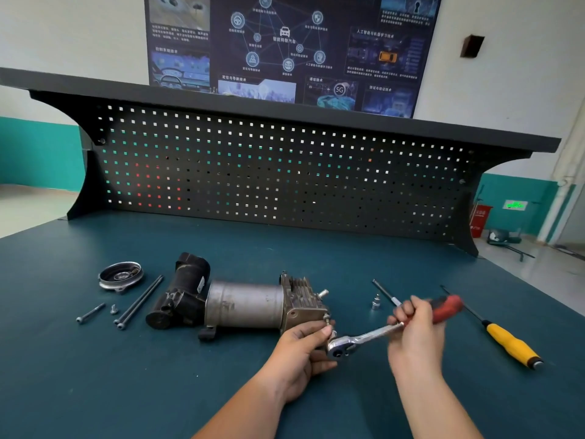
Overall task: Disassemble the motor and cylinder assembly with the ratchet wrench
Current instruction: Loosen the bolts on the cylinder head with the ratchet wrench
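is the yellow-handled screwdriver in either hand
No, the yellow-handled screwdriver lies untouched on the bench, while the right hand grips the ratchet wrench and the left hand holds the motor and cylinder assembly.

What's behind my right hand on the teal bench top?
A small silver socket stands upright there, and a thin metal bar runs toward the right hand. Its fingers cover the bar's near end and part of the red wrench handle.
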A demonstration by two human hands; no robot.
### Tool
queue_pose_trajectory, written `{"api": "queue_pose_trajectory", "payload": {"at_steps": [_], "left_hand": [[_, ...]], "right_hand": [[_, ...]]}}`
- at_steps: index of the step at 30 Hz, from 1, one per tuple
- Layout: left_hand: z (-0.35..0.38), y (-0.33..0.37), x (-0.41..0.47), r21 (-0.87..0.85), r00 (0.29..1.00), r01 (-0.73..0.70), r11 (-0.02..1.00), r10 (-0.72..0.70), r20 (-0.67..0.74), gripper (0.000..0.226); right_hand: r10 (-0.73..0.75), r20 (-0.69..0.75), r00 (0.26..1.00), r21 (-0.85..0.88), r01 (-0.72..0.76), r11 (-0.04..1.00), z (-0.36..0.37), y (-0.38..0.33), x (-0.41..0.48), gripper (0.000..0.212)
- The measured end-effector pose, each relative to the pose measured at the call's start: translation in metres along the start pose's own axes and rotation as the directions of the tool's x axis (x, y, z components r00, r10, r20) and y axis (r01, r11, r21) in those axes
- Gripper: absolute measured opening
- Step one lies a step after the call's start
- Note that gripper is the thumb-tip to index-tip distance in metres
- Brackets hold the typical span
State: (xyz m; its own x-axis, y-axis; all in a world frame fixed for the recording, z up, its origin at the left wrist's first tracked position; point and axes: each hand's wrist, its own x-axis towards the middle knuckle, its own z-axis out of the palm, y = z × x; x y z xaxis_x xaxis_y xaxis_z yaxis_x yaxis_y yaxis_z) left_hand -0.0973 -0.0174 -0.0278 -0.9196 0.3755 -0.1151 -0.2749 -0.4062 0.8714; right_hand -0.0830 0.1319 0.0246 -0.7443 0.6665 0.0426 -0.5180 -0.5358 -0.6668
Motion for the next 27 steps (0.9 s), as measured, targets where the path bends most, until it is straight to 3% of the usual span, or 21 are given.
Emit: {"api": "queue_pose_trajectory", "payload": {"at_steps": [6,10,15,19,23,27], "left_hand": [[0.0,0.001,-0.001,-0.014,1.0,0.013,1.0,-0.013,0.023,0.014],[-0.001,0.0,-0.001,-0.026,1.0,0.02,0.999,-0.02,0.011,0.015],[-0.001,-0.001,-0.001,-0.02,1.0,0.007,1.0,-0.007,0.009,0.009],[-0.001,-0.002,0.0,-0.003,0.999,-0.002,1.0,0.003,0.04,0.011],[0.0,-0.003,-0.001,0.005,0.999,-0.005,1.0,0.005,0.032,0.015],[0.001,-0.004,0.002,0.025,1.0,-0.018,1.0,0.018,-0.01,0.015]], "right_hand": [[-0.122,0.368,0.922,-0.209,0.21,0.955,0.04,-0.01,-0.014,0.031],[-0.04,0.597,0.801,-0.368,0.317,0.874,0.056,-0.012,-0.021,0.03],[0.069,0.756,0.651,-0.497,0.502,0.708,0.073,-0.005,-0.032,0.042],[0.101,0.85,0.517,-0.46,0.634,0.621,0.078,0.001,-0.043,0.02],[0.055,0.84,0.54,-0.452,0.64,0.621,0.076,0.002,-0.046,0.02],[-0.015,0.725,0.689,-0.453,0.493,0.742,0.063,-0.002,-0.04,0.043]]}}
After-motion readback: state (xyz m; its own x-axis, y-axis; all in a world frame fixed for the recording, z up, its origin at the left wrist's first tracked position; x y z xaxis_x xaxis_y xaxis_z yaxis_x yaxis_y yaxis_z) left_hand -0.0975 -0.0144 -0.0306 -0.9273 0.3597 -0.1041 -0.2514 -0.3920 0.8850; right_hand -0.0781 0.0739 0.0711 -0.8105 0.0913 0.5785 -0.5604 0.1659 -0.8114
